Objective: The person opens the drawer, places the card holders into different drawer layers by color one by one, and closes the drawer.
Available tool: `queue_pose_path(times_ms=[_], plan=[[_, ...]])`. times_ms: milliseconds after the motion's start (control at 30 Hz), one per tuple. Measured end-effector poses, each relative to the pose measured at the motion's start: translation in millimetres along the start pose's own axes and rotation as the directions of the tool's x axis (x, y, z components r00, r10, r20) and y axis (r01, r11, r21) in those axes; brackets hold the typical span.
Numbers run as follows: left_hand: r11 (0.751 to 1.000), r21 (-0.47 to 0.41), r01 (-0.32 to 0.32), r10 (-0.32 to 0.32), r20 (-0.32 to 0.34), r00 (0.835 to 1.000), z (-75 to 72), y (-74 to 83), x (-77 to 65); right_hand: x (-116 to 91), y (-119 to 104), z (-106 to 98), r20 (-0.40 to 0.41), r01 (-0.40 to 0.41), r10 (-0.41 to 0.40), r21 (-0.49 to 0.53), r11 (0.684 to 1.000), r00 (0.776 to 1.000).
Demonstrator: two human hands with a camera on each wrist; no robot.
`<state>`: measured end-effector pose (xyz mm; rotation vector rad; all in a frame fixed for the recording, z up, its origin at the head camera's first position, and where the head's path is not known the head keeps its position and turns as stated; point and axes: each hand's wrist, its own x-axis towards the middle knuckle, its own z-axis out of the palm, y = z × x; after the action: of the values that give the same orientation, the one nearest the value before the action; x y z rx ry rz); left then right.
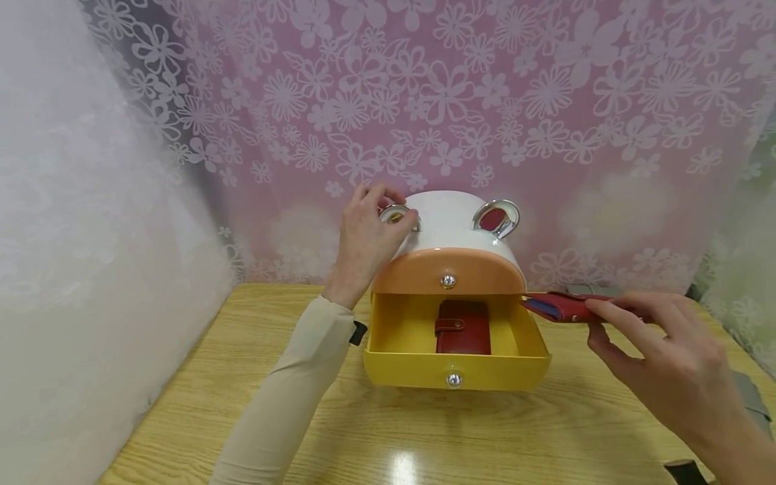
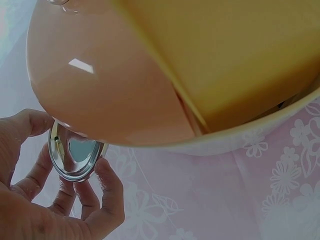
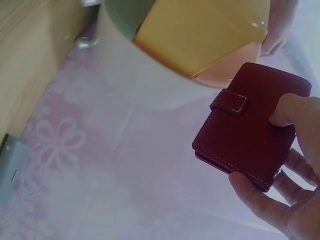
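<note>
My left hand holds the silver ring-shaped ear on the left of a white rounded chest, thumb on one side and fingers on the other. An orange upper drawer is closed; beneath it the yellow drawer is pulled out. Inside lies a dark red snap-strap wallet. Right of the chest, my right hand pinches another red wallet between thumb and fingers, in the air. Its strap is fastened, and a blue inner edge shows in the head view.
A second silver ear stands on the chest's right. Grey flat objects lie at the table's right edge, one a grey case. Under everything is a wooden table. A pink flowered curtain hangs behind, with white sheeting at left.
</note>
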<state>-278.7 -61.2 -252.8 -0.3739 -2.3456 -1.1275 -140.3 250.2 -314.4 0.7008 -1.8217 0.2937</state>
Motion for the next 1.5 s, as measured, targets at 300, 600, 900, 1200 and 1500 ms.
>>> queue_pose_path(times_ms=[300, 600, 900, 1200, 1500], plan=[[1.0, -0.002, 0.003, -0.003, 0.0, 1.0, 1.2, -2.0, 0.4, 6, -17, 5, -0.015, 0.005, -0.004, 0.066, 0.998, 1.0], [1.0, 0.0, -0.003, 0.003, -0.009, 1.0, 1.0, -0.6, 0.9, 11, -33, 13, -0.046, 0.014, -0.008, 0.12, 0.993, 0.999], [1.0, 0.004, -0.009, 0.009, -0.011, 1.0, 1.7, -1.3, 1.2, 17, -42, 25, 0.006, 0.075, -0.076, 0.119, 0.99, 0.997], [1.0, 0.011, -0.001, 0.001, -0.009, 1.0, 1.0, -3.2, 1.0, 24, -49, 37, 0.06, 0.107, -0.119, 0.183, 0.977, 0.991], [1.0, 0.001, 0.0, 0.0, -0.008, 1.0, 2.2, -2.5, 0.9, 27, -51, 53, 0.243, 0.092, -0.126, 0.146, 0.985, 0.962]])
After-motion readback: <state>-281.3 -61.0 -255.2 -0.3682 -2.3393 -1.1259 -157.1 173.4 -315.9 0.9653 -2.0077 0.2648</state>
